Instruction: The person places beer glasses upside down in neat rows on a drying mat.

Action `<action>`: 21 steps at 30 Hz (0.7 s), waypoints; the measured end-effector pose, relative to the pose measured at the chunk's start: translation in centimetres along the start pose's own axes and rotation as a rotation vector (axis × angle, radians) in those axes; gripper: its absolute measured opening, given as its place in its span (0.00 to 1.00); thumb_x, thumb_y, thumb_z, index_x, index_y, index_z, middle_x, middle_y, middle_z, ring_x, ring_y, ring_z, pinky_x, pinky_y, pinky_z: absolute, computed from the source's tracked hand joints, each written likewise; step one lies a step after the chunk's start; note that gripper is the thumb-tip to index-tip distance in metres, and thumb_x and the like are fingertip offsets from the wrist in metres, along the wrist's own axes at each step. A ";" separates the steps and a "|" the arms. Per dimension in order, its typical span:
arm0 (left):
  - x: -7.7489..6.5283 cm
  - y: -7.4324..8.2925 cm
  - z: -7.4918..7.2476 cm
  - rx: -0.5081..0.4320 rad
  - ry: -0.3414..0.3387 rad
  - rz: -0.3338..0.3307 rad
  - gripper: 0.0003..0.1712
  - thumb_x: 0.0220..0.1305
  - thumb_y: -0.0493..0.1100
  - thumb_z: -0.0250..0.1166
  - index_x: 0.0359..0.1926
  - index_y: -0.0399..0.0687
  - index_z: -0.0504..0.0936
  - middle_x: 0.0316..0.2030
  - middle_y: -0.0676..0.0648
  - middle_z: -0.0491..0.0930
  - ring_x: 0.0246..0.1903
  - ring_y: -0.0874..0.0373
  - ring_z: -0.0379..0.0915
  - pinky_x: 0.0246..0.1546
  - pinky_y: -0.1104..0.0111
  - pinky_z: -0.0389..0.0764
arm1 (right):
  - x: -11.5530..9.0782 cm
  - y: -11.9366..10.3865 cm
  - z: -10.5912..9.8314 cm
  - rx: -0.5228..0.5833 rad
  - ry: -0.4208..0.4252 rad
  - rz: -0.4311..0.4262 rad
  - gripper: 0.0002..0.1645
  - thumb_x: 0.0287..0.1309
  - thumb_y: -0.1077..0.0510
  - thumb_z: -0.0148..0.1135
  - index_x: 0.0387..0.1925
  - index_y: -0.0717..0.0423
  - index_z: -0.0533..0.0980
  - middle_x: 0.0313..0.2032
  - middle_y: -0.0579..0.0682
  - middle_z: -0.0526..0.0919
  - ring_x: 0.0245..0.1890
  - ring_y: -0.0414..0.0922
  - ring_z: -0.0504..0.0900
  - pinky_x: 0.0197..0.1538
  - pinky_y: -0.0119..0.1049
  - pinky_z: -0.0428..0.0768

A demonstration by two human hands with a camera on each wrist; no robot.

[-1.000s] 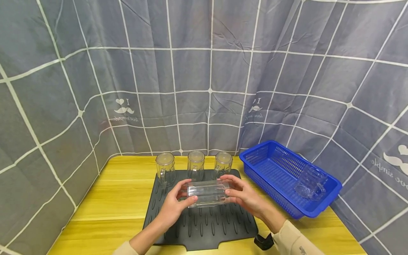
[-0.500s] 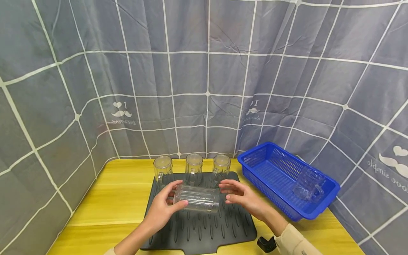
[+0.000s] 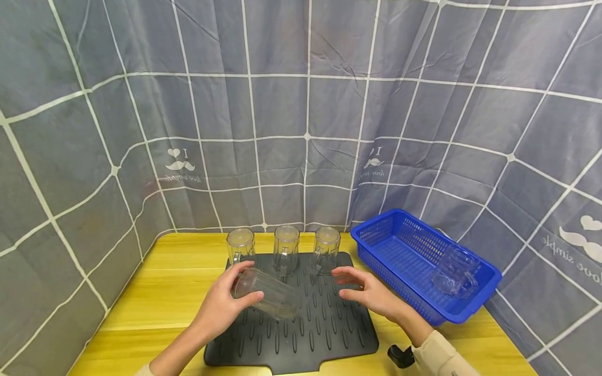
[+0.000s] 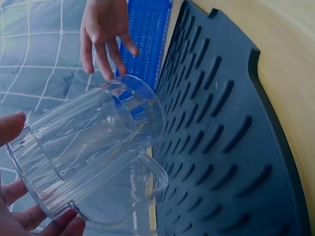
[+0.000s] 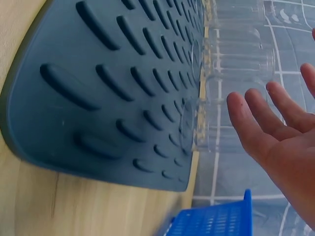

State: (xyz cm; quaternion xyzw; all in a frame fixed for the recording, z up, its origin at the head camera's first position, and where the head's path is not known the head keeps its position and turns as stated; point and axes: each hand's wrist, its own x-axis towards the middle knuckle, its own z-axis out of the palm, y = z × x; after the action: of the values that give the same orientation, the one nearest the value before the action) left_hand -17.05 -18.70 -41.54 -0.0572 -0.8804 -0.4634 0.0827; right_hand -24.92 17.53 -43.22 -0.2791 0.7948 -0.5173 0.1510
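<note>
My left hand [image 3: 221, 303] grips a clear glass mug [image 3: 270, 293] near its base, tilted with the rim toward the lower right, above the dark drying mat [image 3: 301, 334]. In the left wrist view the mug [image 4: 93, 147] shows its handle [image 4: 155, 172] and its open end facing the mat. My right hand [image 3: 369, 293] is apart from the mug, fingers loosely bent and holding nothing, near the mat's right edge. Along the mat's back edge, a left mug [image 3: 241, 244], a middle mug [image 3: 286, 248] and a right mug [image 3: 326, 248] stand upside down.
A blue perforated basket [image 3: 395, 271] stands on the right of the yellow wooden table [image 3: 160, 292], with another glass mug [image 3: 453, 271] lying inside. A grey checked curtain [image 3: 282, 115] surrounds the table. A black object [image 3: 401, 356] sits at the right wrist.
Both hands held the mug level a second ago. The right hand has let go and moved slightly right, while the left hand has carried the mug left and tipped its rim downward.
</note>
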 end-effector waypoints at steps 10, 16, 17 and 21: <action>-0.4 -1.0 -1.9 0.244 0.051 0.101 0.40 0.55 0.64 0.74 0.66 0.58 0.74 0.61 0.48 0.76 0.63 0.44 0.69 0.57 0.41 0.73 | -0.2 0.7 -0.4 -0.054 0.011 -0.044 0.27 0.68 0.53 0.64 0.66 0.50 0.73 0.65 0.56 0.75 0.64 0.62 0.74 0.55 0.31 0.80; 0.0 -1.5 -2.7 0.335 0.085 0.187 0.39 0.53 0.59 0.77 0.64 0.55 0.76 0.58 0.48 0.77 0.59 0.46 0.70 0.56 0.43 0.74 | -0.2 0.5 -0.6 -0.076 0.022 -0.026 0.25 0.69 0.51 0.62 0.65 0.49 0.73 0.64 0.55 0.75 0.62 0.60 0.75 0.54 0.34 0.80; 0.1 -1.5 -2.7 0.346 0.090 0.194 0.39 0.53 0.58 0.77 0.64 0.55 0.76 0.59 0.48 0.77 0.59 0.46 0.70 0.55 0.43 0.74 | -0.2 0.5 -0.7 -0.083 0.025 -0.023 0.25 0.69 0.51 0.62 0.65 0.49 0.73 0.64 0.55 0.76 0.62 0.58 0.76 0.54 0.34 0.80; 0.3 -1.6 -2.7 0.386 0.095 0.191 0.38 0.52 0.57 0.78 0.64 0.55 0.77 0.58 0.48 0.77 0.57 0.46 0.70 0.54 0.44 0.75 | -0.2 0.8 -0.6 -0.092 0.023 -0.018 0.25 0.70 0.51 0.62 0.65 0.49 0.73 0.64 0.54 0.76 0.62 0.58 0.76 0.54 0.34 0.80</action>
State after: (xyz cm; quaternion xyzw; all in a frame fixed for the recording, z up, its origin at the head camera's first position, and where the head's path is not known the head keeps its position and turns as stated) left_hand -17.40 -21.79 -41.25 -0.1017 -0.9384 -0.2786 0.1772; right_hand -25.35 18.34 -43.64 -0.2869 0.8169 -0.4846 0.1245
